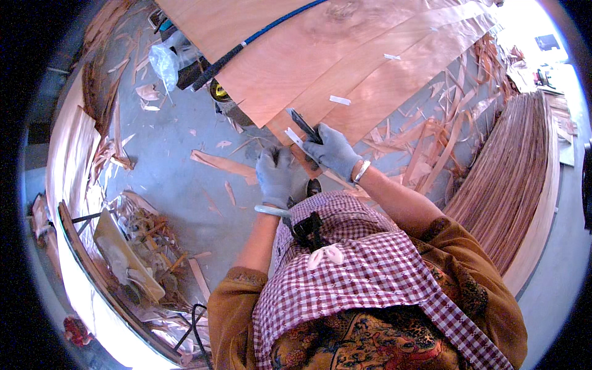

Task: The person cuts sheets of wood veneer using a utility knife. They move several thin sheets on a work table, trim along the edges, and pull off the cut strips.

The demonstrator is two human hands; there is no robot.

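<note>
My right hand [333, 151], in a grey glove, is closed around a dark utility knife [301, 124] that points up and to the left over the near corner of a veneer sheet [345, 68]. Beside the knife, a white tape strip [294, 137] lies at the veneer's near edge. My left hand [275, 177], also gloved in grey, is just left of that corner with its fingers curled; what they hold, if anything, is hidden. Further up the sheet are more short white tape pieces [340, 100].
A blue and black rod [246, 42] lies across the sheet. On the right stands a stack of brown veneer [502, 179], with loose veneer scraps [431, 151] next to it. At the lower left are a curved-edged rack [117, 302] and a scrap heap [148, 234]. A clear plastic bag [165, 63] and a tape measure [219, 91] are at the upper left.
</note>
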